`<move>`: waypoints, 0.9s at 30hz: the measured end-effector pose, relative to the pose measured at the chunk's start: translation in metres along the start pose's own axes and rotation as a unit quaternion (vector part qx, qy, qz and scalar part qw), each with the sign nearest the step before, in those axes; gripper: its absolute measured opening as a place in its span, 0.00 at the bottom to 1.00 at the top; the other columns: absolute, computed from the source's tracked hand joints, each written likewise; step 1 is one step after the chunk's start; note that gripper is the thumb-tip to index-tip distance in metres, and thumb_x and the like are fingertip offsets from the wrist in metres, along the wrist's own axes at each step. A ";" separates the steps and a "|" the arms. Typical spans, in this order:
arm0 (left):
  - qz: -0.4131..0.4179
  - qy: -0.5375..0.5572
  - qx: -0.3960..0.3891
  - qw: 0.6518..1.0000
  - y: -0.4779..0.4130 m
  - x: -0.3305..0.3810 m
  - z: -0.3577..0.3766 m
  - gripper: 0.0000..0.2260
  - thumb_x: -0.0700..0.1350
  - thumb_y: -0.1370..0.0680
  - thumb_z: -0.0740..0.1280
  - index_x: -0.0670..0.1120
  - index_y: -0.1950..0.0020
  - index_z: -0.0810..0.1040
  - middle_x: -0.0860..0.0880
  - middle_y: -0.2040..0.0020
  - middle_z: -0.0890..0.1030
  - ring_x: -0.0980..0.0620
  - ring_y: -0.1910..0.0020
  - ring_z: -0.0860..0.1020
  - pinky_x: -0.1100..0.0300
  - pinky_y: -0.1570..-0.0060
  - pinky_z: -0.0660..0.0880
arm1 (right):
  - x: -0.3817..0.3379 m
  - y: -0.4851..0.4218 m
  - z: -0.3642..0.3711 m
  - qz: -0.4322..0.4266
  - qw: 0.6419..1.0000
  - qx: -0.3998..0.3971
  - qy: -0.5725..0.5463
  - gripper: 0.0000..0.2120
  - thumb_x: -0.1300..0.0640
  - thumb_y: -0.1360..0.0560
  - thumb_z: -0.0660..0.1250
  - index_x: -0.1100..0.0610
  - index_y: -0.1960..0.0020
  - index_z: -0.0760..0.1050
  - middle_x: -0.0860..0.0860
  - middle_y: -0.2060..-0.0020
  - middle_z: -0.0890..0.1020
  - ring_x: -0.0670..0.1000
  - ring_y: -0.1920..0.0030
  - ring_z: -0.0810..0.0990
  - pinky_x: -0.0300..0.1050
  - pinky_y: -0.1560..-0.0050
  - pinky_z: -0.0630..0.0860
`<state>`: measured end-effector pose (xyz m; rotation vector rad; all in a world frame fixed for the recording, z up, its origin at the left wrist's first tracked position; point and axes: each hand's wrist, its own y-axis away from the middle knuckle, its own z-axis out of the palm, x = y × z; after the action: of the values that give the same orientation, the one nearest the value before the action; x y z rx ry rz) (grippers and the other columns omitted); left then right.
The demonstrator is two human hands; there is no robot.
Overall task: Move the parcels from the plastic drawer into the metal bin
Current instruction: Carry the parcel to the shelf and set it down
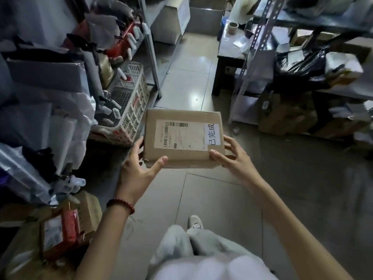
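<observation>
1. Head view. A flat brown cardboard parcel [183,138] is held up in the air in front of the person, above the grey tiled floor [201,81], touching nothing but the hands.
2. Parcel's top face carries a white shipping label [179,135] with barcodes and a white sticker [212,134] with dark handwritten characters.
3. Left hand [139,168] grips the near left corner: thumb lies across the top edge, fingers [139,144] curl round the left side.
4. Right hand [232,158] grips the near right corner: thumb presses the top edge, fingers [232,141] are spread along the right side.
5. Dark red bead bracelet [120,205] on the left wrist.
6. Left of the parcel: white plastic lattice basket [133,110] on the lower level of a cluttered shelf, among bagged goods.
7. Right: grey metal rack [248,63] holding boxes and a black plastic bag [298,67].
8. Far right, behind the rack: a dark bench [224,53] with a tape roll [232,27] on it.
9. Bottom of view: pale trousers and one white shoe [194,222] on the floor.
</observation>
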<state>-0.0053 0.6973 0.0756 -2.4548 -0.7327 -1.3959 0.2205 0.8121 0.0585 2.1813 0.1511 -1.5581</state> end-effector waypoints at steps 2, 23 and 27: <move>-0.004 -0.003 0.009 1.000 -0.030 0.008 0.005 0.35 0.52 0.30 0.75 0.50 0.26 0.64 0.49 0.33 0.74 0.52 0.35 0.73 0.58 0.37 0.70 | -0.011 -0.033 -0.006 -0.007 1.000 -0.013 -0.006 0.30 0.50 0.28 0.72 0.48 0.29 0.67 0.48 0.37 0.77 0.40 0.51 0.80 0.36 0.53 0.79; 0.011 0.068 -0.114 0.991 -0.473 0.069 0.061 0.39 0.58 0.31 0.74 0.57 0.25 0.60 0.50 0.30 0.71 0.54 0.35 0.73 0.59 0.39 0.72 | -0.148 -0.417 -0.055 -0.020 0.999 0.045 0.019 0.35 0.48 0.27 0.71 0.40 0.25 0.57 0.47 0.37 0.75 0.46 0.46 0.80 0.47 0.43 0.77; 0.023 0.046 -0.127 0.991 -0.549 0.085 0.081 0.39 0.61 0.32 0.74 0.58 0.25 0.61 0.51 0.30 0.72 0.54 0.34 0.72 0.54 0.35 0.71 | -0.163 -0.479 -0.067 -0.021 0.998 0.062 0.000 0.38 0.43 0.31 0.70 0.37 0.26 0.56 0.47 0.37 0.75 0.46 0.45 0.80 0.48 0.45 0.79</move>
<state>-0.1977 1.2250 0.0778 -2.5519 -0.5026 -1.6626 0.0568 1.2953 0.0834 2.2864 0.1045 -1.6297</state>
